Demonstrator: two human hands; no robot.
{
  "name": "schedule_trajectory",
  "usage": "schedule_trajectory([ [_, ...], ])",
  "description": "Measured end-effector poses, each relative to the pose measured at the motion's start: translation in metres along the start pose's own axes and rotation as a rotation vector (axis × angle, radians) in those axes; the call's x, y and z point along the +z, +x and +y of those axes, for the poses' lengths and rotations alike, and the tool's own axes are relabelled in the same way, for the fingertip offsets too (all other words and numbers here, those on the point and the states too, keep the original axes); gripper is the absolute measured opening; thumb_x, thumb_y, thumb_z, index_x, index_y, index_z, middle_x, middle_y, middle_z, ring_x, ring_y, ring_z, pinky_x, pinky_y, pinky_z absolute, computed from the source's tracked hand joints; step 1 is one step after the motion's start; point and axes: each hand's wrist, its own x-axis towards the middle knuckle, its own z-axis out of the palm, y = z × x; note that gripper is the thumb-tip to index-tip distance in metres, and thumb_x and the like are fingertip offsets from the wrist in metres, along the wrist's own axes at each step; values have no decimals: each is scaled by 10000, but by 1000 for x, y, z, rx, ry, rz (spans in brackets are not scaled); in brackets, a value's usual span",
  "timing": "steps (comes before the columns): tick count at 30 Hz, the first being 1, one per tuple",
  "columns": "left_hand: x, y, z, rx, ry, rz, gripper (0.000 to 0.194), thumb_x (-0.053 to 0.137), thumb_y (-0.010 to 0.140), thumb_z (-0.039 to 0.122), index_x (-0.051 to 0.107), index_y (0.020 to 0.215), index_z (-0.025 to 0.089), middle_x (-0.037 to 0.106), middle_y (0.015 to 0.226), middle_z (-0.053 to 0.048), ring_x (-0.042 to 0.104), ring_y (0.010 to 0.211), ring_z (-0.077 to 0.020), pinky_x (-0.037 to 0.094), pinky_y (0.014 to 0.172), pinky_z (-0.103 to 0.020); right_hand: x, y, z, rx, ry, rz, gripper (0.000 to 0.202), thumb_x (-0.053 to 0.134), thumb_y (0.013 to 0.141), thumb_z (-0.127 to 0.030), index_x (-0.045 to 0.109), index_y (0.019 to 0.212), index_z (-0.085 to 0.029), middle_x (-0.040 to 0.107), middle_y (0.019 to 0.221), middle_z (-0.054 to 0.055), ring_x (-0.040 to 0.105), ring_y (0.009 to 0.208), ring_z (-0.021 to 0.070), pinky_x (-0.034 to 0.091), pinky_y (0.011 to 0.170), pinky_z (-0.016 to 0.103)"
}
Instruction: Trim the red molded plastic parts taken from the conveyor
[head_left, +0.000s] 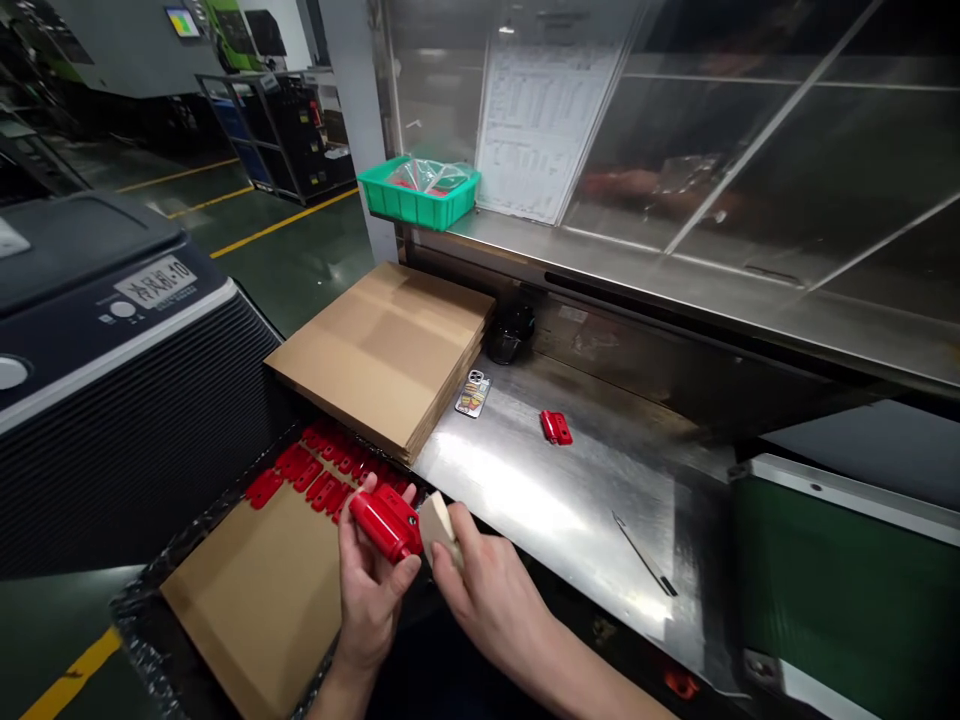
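Observation:
A glossy red plastic part [386,524] is held by my left hand [367,600], its fingers behind it and the thumb near its lower end. My right hand [491,590] grips a pale beige block [439,528] between thumb and fingers, close against the right side of the red part. Another red part [556,427] lies alone on the metal table [525,480]. Several red parts [300,468] lie in rows on cardboard [262,590] in a bin lined with black plastic, left of my hands.
A cardboard stack [382,350] stands at the table's left end, beside a phone [473,393] and a black object [511,333]. A thin metal tool [643,555] lies at the right. A green bin [420,200] sits on the ledge; a green conveyor [847,580] is far right.

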Motion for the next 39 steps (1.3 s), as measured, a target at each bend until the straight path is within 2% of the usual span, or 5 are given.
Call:
schedule_trajectory([
  [14,-42,-2,0,51,40,17,992,953,755,345,398,1577,387,300,1772,-130,546,1473,-442,564,1147,-553,30,-1,-24,21,-63,0,77,403,1000,-330,369,973,-266,393,632,-85,322,491,150,200,529,300],
  [23,-30,0,-10,-1,8,-17,929,941,769,300,425,1537,385,300,1774,-109,537,1490,-402,579,1135,-457,21,-5,-15,59,-70,36,80,406,1002,-327,414,1025,-251,438,644,-70,358,494,154,222,535,294],
  [31,9,7,-26,-33,27,-29,913,932,783,327,434,1546,393,325,1769,-103,557,1471,-410,588,1120,-476,-12,-6,2,94,-101,40,89,421,1007,-298,458,1066,-243,479,606,-73,417,474,162,226,514,296],
  [35,34,8,-35,-50,12,-56,856,928,790,303,494,1515,435,248,1801,-64,595,1433,-414,597,1111,-474,-34,6,41,252,-264,9,195,488,1061,-328,549,1219,-233,653,720,-18,591,580,180,313,551,286],
  [39,62,7,-37,-123,-92,-119,787,877,838,378,514,1533,441,123,1834,-21,500,1487,-498,475,1194,-664,-72,22,140,539,-341,90,214,531,1083,-263,625,1238,-148,722,919,50,691,795,210,519,757,345],
])
